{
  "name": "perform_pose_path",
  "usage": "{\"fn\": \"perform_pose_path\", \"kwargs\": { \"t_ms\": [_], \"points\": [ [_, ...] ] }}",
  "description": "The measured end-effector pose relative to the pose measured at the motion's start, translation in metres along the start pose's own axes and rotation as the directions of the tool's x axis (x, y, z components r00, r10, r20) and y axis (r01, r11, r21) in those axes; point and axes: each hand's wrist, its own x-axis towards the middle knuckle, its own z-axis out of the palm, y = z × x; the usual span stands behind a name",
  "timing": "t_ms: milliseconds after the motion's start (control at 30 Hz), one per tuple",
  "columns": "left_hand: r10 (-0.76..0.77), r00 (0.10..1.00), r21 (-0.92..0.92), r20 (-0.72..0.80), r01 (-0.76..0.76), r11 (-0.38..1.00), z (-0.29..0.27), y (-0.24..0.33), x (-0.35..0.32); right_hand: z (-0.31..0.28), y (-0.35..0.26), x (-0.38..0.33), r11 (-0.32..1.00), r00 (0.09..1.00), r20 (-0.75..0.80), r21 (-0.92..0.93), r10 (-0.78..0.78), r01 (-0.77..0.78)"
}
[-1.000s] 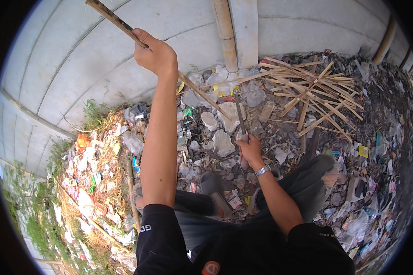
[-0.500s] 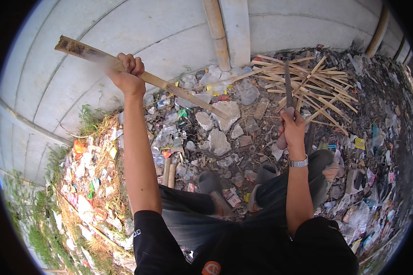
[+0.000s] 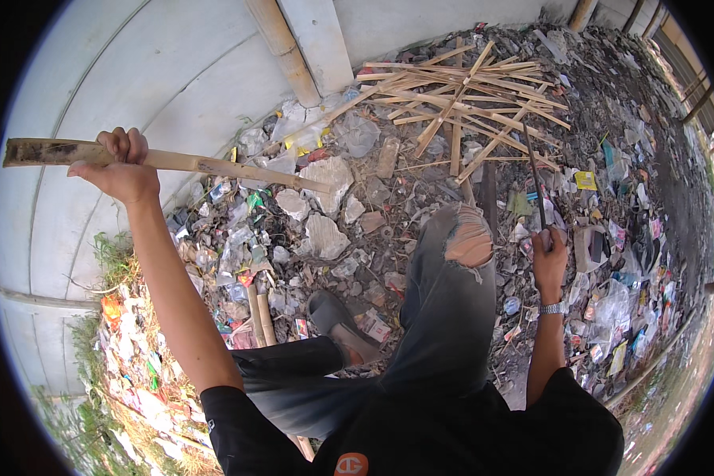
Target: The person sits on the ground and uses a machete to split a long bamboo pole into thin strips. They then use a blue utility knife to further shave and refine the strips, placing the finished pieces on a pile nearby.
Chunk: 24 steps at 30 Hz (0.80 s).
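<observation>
One bamboo stick, one long knife, one sandal, one wristwatch, roughly twenty bamboo strips piled.

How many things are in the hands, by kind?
Bamboo slat, held by the left hand: 1
Long dark blade, held by the right hand: 1
Total: 2

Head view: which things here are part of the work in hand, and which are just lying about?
In hand:
- bamboo slat, gripped by the left hand
- long dark blade, gripped by the right hand
- pile of split bamboo strips

Lying about:
- broken concrete chunks
- plastic litter
- bamboo pole against the wall
</observation>
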Motion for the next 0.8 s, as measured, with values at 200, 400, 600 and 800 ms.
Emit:
{"fn": "perform_pose_path", "kwargs": {
  "t_ms": [200,400,600,800],
  "points": [
    [-0.008,0.999,0.050,0.050,0.005,0.999,0.033,0.002,-0.008,0.079,0.092,-0.093,0.990,0.988,0.092,-0.070,0.128,-0.121],
    [-0.016,0.999,0.075,0.038,0.013,0.997,0.044,0.001,-0.011,0.104,0.125,-0.106,0.956,0.974,-0.010,-0.191,0.226,-0.223],
    [0.048,0.998,0.083,-0.048,-0.044,0.996,0.048,0.001,-0.014,0.133,0.196,0.004,0.967,0.980,-0.113,-0.177,0.164,-0.182],
    [0.097,0.987,0.101,-0.131,-0.084,0.991,-0.044,-0.001,0.051,0.185,0.223,0.158,0.943,0.929,-0.173,-0.005,0.326,-0.332]
  ]
}}
